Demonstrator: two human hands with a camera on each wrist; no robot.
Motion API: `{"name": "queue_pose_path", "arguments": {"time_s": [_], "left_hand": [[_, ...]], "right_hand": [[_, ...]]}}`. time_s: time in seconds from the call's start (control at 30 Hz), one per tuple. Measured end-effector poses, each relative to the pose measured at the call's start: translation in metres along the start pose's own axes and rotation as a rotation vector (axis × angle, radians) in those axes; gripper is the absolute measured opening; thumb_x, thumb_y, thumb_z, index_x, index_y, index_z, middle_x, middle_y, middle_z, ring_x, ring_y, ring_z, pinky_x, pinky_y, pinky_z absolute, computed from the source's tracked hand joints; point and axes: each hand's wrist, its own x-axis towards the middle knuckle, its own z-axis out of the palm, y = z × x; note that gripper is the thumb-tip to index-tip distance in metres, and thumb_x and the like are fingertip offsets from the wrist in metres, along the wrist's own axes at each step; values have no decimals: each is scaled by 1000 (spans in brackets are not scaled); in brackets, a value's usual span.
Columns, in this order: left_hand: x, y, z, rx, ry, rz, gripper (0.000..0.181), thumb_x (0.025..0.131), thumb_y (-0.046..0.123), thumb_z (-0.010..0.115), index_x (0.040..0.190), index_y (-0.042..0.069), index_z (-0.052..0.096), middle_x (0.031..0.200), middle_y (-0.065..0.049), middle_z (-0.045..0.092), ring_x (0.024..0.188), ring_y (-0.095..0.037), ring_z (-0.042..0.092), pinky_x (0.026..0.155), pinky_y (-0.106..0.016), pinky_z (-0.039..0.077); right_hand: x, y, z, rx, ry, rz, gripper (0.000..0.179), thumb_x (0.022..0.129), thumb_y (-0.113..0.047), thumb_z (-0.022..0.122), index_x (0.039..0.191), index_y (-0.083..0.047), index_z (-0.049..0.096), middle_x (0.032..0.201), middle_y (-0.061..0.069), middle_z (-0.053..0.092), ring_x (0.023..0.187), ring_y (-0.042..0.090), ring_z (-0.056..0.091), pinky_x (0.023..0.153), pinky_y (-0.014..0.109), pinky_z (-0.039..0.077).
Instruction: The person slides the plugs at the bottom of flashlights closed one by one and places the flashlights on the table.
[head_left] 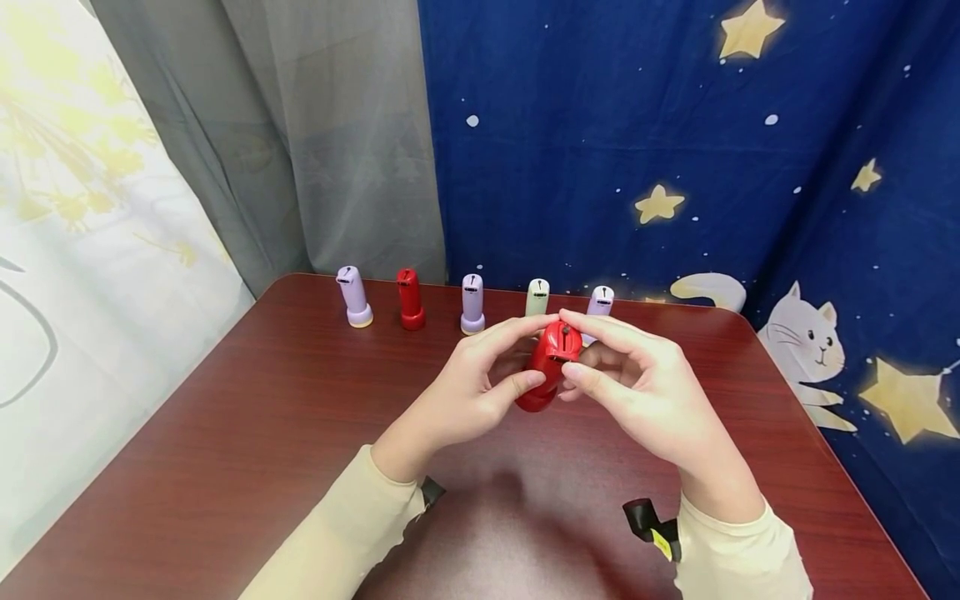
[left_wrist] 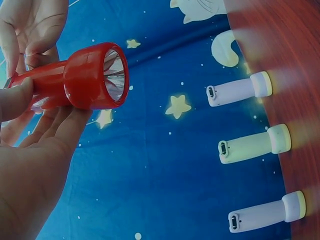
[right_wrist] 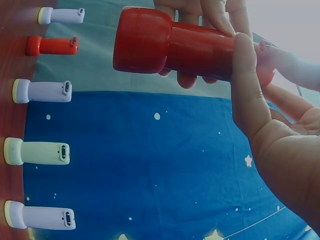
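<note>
A red flashlight [head_left: 551,371] is held above the table between both hands, its tail end tipped up toward the head camera. My left hand [head_left: 480,375] grips its left side, thumb in front and fingers curled behind. On the other side my right hand [head_left: 648,379] holds it near the tail, with thumb and forefinger at the end cap. Both forefingers meet at the top of the cap. In the left wrist view the lens and reflector of the flashlight [left_wrist: 87,80] show unlit. The right wrist view shows its smooth barrel and wide head [right_wrist: 142,40].
Along the table's far edge stand several flashlights on their lens ends: a lilac one [head_left: 353,296], a red one [head_left: 410,298], another lilac one [head_left: 472,304], a pale green one [head_left: 537,297] and a lilac one [head_left: 601,302] partly behind my right hand. Curtains [head_left: 600,150] hang beyond the table [head_left: 337,400].
</note>
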Motion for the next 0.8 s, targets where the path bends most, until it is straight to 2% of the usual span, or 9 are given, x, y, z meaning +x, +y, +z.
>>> {"name": "queue_pose_path", "arguments": {"time_s": [0.33, 0.4, 0.57, 0.67, 0.8], "left_hand": [[0, -1, 1, 15, 5, 11, 58, 94, -12, 69, 149, 1, 55, 138, -19, 66, 119, -30, 75, 103, -31, 60], [1, -2, 1, 18, 8, 11, 57, 94, -12, 69, 148, 1, 56, 137, -18, 67, 119, -29, 75, 103, -31, 60], [2, -1, 1, 20, 6, 7, 56, 94, -12, 69, 147, 0, 56, 136, -19, 68, 120, -30, 74, 103, -31, 60], [2, -1, 2, 12, 2, 1, 56, 94, -12, 69, 147, 0, 56, 136, -20, 68, 121, -30, 74, 103, -32, 60], [1, -2, 2, 6, 0, 1, 57, 94, -10, 71, 147, 0, 55, 136, -20, 69, 122, -29, 73, 104, -32, 59]], "right_hand": [[0, 2, 3, 2, 29, -28, 52, 92, 14, 70, 142, 1, 65, 121, -3, 72, 83, 20, 77, 75, 34, 67], [0, 1, 4, -21, 42, -20, 52, 92, 13, 71, 141, 1, 66, 120, 0, 72, 82, 20, 77, 75, 33, 67], [0, -1, 4, -58, 46, 3, 51, 92, 11, 72, 142, -1, 66, 121, 17, 70, 83, 18, 77, 75, 32, 67], [-1, -3, 4, -78, 40, 50, 52, 93, 5, 76, 143, -4, 65, 114, 21, 71, 82, 16, 77, 76, 30, 67], [0, -6, 5, -136, 58, 140, 52, 92, -6, 82, 142, -8, 67, 101, 19, 73, 78, 15, 78, 75, 28, 66]]}}
